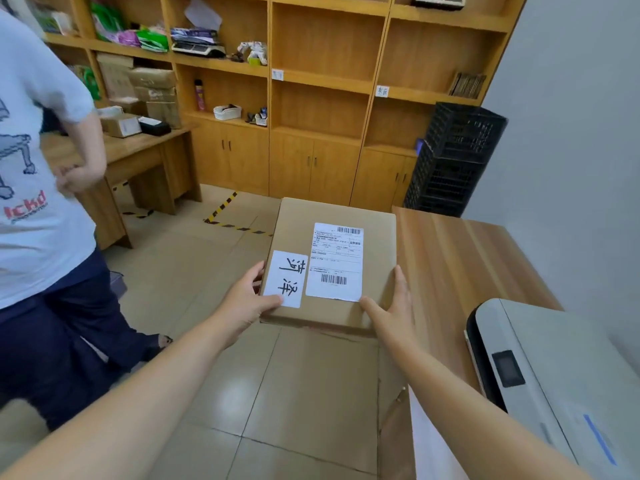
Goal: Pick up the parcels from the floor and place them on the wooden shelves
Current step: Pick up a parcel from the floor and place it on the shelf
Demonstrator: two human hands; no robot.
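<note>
A flat brown cardboard parcel [304, 220] with a white shipping label and a second white sticker on top is held in the air above the tiled floor, in the middle of the view. My left hand [247, 299] grips its near left corner, thumb on the sticker. My right hand [391, 310] holds the near right edge, fingers along the side. The wooden shelves [325, 81] stand along the far wall, straight ahead; several middle and right compartments hold nothing.
A person in a light T-shirt [38, 188] stands close on the left. A wooden desk [145, 150] with boxes is behind them. A wooden table [460, 258] with a white printer [554, 382] is on my right. Black crates [453, 161] are stacked by the right wall.
</note>
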